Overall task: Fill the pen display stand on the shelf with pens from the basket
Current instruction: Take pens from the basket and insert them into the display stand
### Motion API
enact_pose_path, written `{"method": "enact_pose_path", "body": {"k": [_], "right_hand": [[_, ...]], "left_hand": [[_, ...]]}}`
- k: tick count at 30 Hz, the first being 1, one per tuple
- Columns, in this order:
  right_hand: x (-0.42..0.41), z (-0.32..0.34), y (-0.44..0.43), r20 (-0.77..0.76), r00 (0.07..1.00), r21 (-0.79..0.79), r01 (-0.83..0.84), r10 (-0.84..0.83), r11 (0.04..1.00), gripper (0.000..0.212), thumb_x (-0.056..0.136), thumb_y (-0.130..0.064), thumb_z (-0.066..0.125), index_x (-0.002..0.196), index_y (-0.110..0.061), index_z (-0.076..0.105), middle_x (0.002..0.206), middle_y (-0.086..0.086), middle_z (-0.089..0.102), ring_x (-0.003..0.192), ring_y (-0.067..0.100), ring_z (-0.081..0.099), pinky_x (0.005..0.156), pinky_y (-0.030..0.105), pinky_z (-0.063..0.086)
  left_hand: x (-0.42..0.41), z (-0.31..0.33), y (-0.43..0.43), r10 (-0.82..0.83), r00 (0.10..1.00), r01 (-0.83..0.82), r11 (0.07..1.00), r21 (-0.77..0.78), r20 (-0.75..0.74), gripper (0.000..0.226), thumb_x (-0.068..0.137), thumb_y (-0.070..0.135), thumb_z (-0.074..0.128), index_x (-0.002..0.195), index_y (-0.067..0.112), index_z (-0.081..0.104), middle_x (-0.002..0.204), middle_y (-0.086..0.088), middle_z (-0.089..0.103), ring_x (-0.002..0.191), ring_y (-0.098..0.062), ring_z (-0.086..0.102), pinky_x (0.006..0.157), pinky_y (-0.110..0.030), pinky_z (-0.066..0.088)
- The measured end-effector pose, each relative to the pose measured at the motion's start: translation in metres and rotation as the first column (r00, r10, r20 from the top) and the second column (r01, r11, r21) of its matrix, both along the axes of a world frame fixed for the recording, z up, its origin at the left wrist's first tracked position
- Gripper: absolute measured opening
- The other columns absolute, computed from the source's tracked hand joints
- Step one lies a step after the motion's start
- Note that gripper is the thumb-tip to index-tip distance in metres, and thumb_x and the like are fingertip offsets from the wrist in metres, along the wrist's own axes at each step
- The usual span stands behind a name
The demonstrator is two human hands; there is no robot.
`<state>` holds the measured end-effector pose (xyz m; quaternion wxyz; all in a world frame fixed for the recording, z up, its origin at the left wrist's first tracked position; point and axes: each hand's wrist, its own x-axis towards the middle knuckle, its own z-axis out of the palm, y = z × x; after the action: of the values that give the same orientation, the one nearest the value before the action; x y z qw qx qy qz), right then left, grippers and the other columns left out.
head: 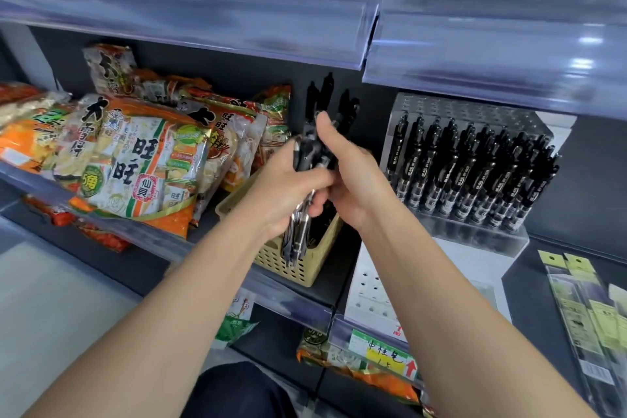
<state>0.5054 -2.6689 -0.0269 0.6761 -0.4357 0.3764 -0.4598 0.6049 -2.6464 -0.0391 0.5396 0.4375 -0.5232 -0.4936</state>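
You clutched a bundle of pens [310,159] in both fists, left hand [288,187] and right hand [353,176], the display stand [475,166] at three o'clock; loosening either risked spills.

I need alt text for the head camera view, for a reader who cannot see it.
Both hands, left and right, grip a bundle of black pens above a beige basket on a shop shelf. To the right stands a clear pen display stand, mostly filled; snack bags lie left.
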Motion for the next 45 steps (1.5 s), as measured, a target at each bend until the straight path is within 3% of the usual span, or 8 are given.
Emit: {"method": "enact_pose_path", "body": {"k": [4,9,13,21,30,34,39,45], "right_hand": [[-0.004,-0.007,0.009,0.071,0.997,-0.009,0.010,-0.010,1.000,0.017,0.085,-0.015,0.067,0.093,0.000,0.068,0.095,0.017,0.070,0.085,0.031,0.067,0.075,0.041,0.056],[-0.015,-0.020,0.026,0.021,0.996,-0.094,-0.084,0.086,0.992,0.019,0.091,-0.011,0.058,0.098,0.003,0.069,0.092,0.015,0.073,0.085,0.025,0.068,0.090,0.042,0.053],[-0.024,-0.026,0.040,-0.074,0.990,-0.099,-0.129,0.122,0.987,0.033,0.093,-0.019,0.057,0.103,0.011,0.062,0.075,0.012,0.066,0.072,0.022,0.063,0.085,0.040,0.052],[-0.037,-0.032,0.053,-0.280,0.946,-0.149,-0.209,0.161,0.967,0.060,0.080,-0.052,0.053,0.111,-0.003,0.066,0.101,0.012,0.072,0.097,0.026,0.068,0.099,0.040,0.046],[-0.055,-0.037,0.053,-0.143,0.988,-0.233,-0.100,0.067,0.967,0.061,0.092,-0.062,0.028,0.092,-0.018,0.071,0.100,0.010,0.070,0.089,0.023,0.064,0.083,0.037,0.044],[-0.061,-0.034,0.051,-0.208,0.972,-0.239,0.061,-0.113,0.969,0.059,0.096,-0.051,0.038,0.107,0.000,0.066,0.108,0.022,0.067,0.094,0.034,0.063,0.093,0.043,0.048],[-0.075,-0.031,0.052,-0.136,0.980,-0.283,0.103,-0.146,0.954,0.034,0.098,-0.036,0.043,0.105,-0.013,0.068,0.088,0.000,0.069,0.076,0.011,0.060,0.064,0.023,0.044],[-0.087,-0.026,0.049,-0.118,0.968,-0.317,0.172,-0.219,0.933,0.025,0.088,-0.012,0.062,0.065,-0.002,0.058,0.083,0.003,0.067,0.070,0.011,0.056,0.065,0.027,0.044]], "left_hand": [[0.000,-0.013,0.022,-0.118,0.991,0.122,0.991,0.058,-0.063,0.024,0.082,-0.011,0.059,0.095,0.008,0.053,0.060,-0.009,0.047,0.043,-0.016,0.045,0.038,-0.024,0.033],[0.005,-0.033,0.042,-0.286,0.892,0.317,0.948,0.033,-0.350,0.052,0.066,0.026,0.084,0.100,0.005,0.051,0.064,-0.003,0.060,0.041,-0.010,0.047,0.036,-0.020,0.035],[-0.003,-0.037,0.049,-0.289,0.883,0.337,0.939,0.070,-0.370,0.072,0.079,0.068,0.032,0.108,0.006,0.049,0.055,0.002,0.056,0.036,-0.007,0.043,0.033,-0.018,0.031],[-0.011,-0.053,0.051,-0.255,0.853,0.345,0.930,0.126,-0.454,0.020,0.081,0.016,0.067,0.085,0.006,0.051,0.050,-0.002,0.048,0.035,-0.010,0.044,0.032,-0.018,0.033],[-0.009,-0.070,0.052,-0.282,0.866,0.367,0.919,0.142,-0.413,0.032,0.078,0.010,0.064,0.107,0.002,0.056,0.097,-0.016,0.069,0.039,-0.011,0.046,0.035,-0.019,0.033],[-0.005,-0.073,0.052,-0.346,0.879,0.418,0.890,0.183,-0.327,0.030,0.078,0.007,0.062,0.107,0.002,0.056,0.098,-0.018,0.069,0.039,-0.012,0.045,0.036,-0.018,0.033],[-0.004,-0.074,0.055,-0.419,0.875,0.471,0.850,0.234,-0.241,0.038,0.078,0.004,0.060,0.115,0.002,0.053,0.099,-0.021,0.069,0.039,-0.012,0.045,0.037,-0.020,0.031],[-0.003,-0.071,0.054,-0.445,0.872,0.488,0.828,0.275,-0.206,0.034,0.077,0.005,0.061,0.111,0.002,0.053,0.109,-0.026,0.067,0.038,-0.011,0.045,0.037,-0.020,0.032]]}}
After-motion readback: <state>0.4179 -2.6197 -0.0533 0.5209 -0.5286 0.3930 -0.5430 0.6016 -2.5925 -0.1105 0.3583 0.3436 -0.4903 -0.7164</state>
